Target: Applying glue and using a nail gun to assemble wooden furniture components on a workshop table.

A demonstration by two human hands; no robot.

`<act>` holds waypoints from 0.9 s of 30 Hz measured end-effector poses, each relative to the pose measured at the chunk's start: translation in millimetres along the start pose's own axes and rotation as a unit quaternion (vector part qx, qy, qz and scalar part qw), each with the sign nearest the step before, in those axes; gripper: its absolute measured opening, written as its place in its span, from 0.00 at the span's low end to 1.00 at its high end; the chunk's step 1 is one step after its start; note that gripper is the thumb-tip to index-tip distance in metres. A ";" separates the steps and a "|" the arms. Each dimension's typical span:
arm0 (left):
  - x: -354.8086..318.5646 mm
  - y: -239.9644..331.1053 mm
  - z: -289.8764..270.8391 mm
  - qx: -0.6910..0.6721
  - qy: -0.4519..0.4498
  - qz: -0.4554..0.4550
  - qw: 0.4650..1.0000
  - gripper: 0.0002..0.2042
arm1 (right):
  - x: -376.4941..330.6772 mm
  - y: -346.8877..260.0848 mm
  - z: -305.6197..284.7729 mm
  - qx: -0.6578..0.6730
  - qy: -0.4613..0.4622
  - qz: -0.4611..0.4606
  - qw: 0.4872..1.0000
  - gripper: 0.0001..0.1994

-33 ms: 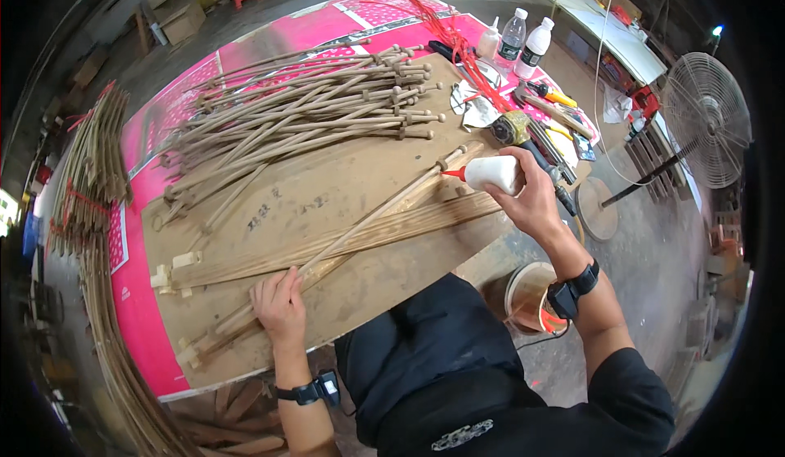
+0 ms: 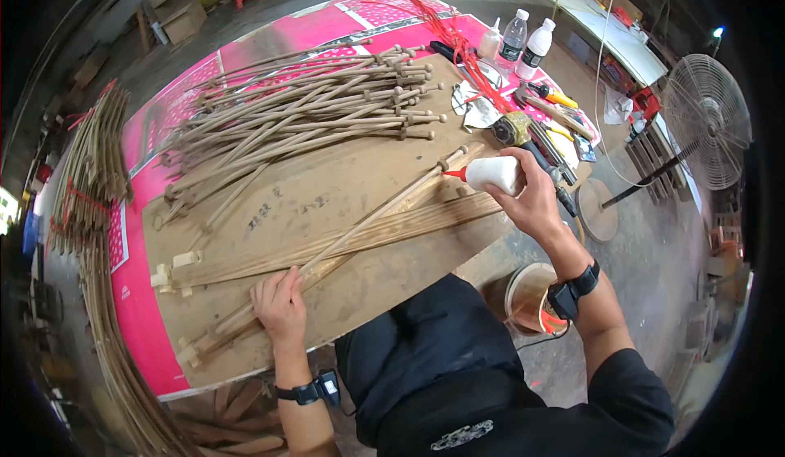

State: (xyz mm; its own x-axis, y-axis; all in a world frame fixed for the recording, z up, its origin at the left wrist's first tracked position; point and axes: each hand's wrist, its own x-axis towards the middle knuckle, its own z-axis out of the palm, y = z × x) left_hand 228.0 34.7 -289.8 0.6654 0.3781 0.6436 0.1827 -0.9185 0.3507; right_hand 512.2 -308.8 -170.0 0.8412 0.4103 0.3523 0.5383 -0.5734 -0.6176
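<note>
My right hand (image 2: 530, 189) is wrapped round a white squeeze bottle (image 2: 492, 176) with a red nozzle. The bottle lies tilted on its side in the air, its tip at a ringed knob close to the far end of a thin wooden rod (image 2: 372, 216). My left hand (image 2: 280, 303) grips that rod near its lower left end, fingers curled over it. The rod slants across a flat bundle of wooden strips (image 2: 270, 262) on the brown board (image 2: 327, 175). Whether the nozzle touches the wood I cannot tell.
A large pile of knobbed wooden rods (image 2: 307, 122) fills the table's far side. At the right lie a power tool (image 2: 513, 128), red ties (image 2: 470, 60) and two plastic bottles (image 2: 536, 48). A bucket (image 2: 530, 297) stands by my right arm, a fan (image 2: 707, 122) beyond.
</note>
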 end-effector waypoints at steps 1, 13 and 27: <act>-0.3 0.0 0.1 0.001 0.002 -0.002 1.000 0.12 | 0.0 -1.0 -0.9 -0.004 -0.003 0.001 1.000 0.30; 2.1 2.0 -3.0 0.008 0.008 0.000 1.000 0.13 | -40.4 -44.2 -0.3 0.088 -0.067 -0.064 0.992 0.32; 2.8 5.8 -0.7 -0.001 0.028 0.005 1.000 0.13 | -39.2 -89.8 59.1 0.093 -0.113 -0.153 0.977 0.29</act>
State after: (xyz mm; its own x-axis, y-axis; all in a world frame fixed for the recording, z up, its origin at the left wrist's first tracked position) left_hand 230.4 30.4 -285.5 0.6260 0.3749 0.6838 0.1750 -0.9220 0.3453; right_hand 427.9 -231.5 -170.0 0.5987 0.7003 0.3888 0.7260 -0.2694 -0.6327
